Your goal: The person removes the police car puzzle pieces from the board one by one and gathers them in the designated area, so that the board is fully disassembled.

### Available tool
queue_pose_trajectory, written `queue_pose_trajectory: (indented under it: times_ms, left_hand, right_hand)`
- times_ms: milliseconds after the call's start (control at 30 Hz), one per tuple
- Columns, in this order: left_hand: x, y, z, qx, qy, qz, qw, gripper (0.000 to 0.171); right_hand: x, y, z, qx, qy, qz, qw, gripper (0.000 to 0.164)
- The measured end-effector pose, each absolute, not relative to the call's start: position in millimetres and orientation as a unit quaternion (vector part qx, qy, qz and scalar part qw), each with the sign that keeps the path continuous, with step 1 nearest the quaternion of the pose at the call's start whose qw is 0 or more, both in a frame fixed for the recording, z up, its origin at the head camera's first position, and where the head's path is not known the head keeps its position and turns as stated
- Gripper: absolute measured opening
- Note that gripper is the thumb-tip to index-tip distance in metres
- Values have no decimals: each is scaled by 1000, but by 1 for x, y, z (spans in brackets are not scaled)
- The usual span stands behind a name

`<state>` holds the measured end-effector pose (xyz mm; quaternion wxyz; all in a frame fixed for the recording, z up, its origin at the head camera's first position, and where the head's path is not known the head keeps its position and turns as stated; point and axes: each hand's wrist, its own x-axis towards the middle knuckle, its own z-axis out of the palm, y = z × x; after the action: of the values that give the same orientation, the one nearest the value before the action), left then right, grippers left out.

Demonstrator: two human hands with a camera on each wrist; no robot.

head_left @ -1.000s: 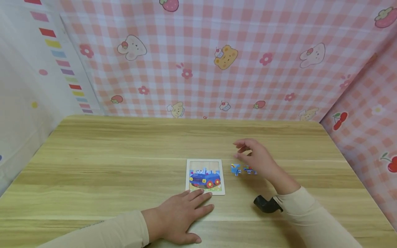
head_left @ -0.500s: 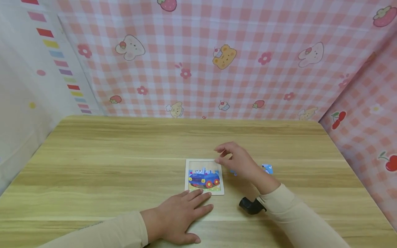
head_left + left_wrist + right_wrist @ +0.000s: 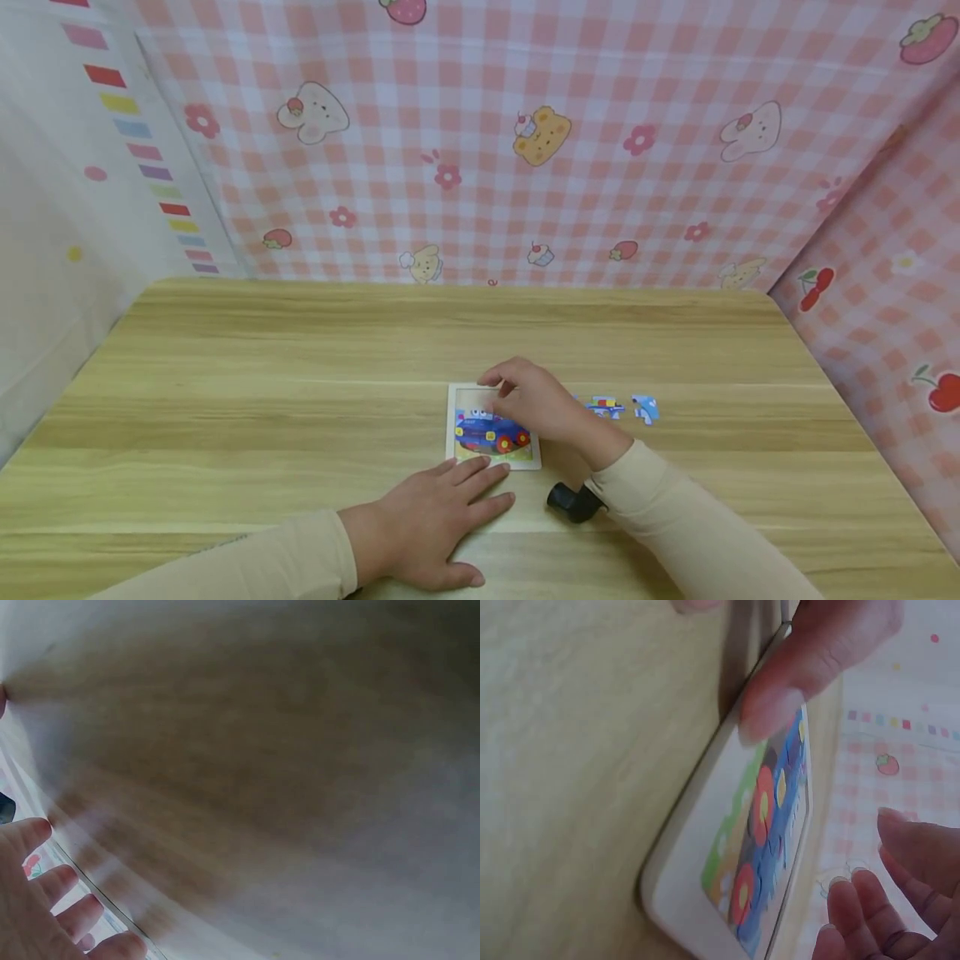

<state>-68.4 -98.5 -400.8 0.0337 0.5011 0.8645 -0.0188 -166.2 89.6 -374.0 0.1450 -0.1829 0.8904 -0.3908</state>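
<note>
A white-framed jigsaw tray [image 3: 453, 450] lies on the table, partly filled with a blue truck picture. My left hand [image 3: 435, 521] rests flat with fingers spread, its fingertips on the tray's near edge. In the right wrist view, one of its fingers [image 3: 776, 716] presses on the tray rim. My right hand [image 3: 536, 404] is over the tray's upper right part, hiding it. Thumb and fingers [image 3: 919, 844] are bent and apart, with no piece showing between them. Jigsaw pieces lie right of the tray: a colourful one [image 3: 604, 407], a light-blue one [image 3: 645, 408], and another half hidden by the right hand.
A black curved fitting [image 3: 574, 502] sits at the right wrist, close over the wooden table [image 3: 262, 400]. Pink checked cloth [image 3: 450, 125] hangs behind the table, and more checked cloth [image 3: 900, 333] borders the right side. The left wrist view is mostly blurred tabletop.
My right hand has moved left and slightly towards me, from above the loose pieces to over the tray, uncovering pieces on the right. The left hand has stayed in place.
</note>
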Motion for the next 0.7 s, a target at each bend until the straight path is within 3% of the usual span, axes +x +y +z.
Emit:
queue_pose_trajectory:
  times_ms: [700]
  left_hand:
    - [-68,-97,-399,494,867,-26,54,75]
  right_hand:
    - [-172,69,-384,-239,899,-299,211,23]
